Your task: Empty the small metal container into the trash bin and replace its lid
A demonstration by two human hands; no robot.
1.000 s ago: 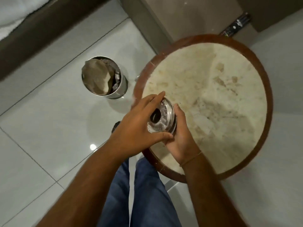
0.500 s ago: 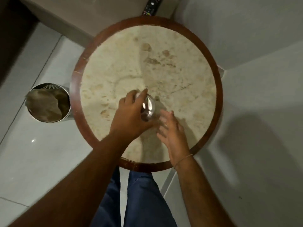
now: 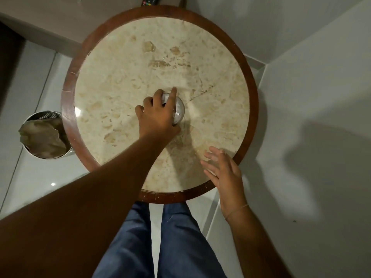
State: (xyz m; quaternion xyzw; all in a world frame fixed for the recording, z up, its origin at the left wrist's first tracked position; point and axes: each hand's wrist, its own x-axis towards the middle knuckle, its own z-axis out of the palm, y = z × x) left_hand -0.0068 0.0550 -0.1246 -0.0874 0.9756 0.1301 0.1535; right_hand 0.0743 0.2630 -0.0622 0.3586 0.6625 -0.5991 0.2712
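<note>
The small metal container (image 3: 178, 110), shiny and round with its lid on, rests near the middle of the round marble table (image 3: 124, 77). My left hand (image 3: 157, 115) lies over its left side, fingers curled around the lid, hiding much of it. Down at the table's near right edge, my right hand (image 3: 222, 171) hovers with fingers spread and nothing in it. The metal trash bin (image 3: 45, 135) stands on the floor left of the table, with crumpled brown paper inside.
The table has a dark wooden rim (image 3: 68, 109). A remote control (image 3: 150, 0) lies on a surface beyond the table's far edge. Glossy floor tiles (image 3: 40, 177) lie to the left, a grey wall corner to the right. My legs in blue jeans (image 3: 160, 243) stand below the table.
The container moved from the table's near left edge to its middle, carried by my left hand. My right hand let go of it and drew back to the near right edge.
</note>
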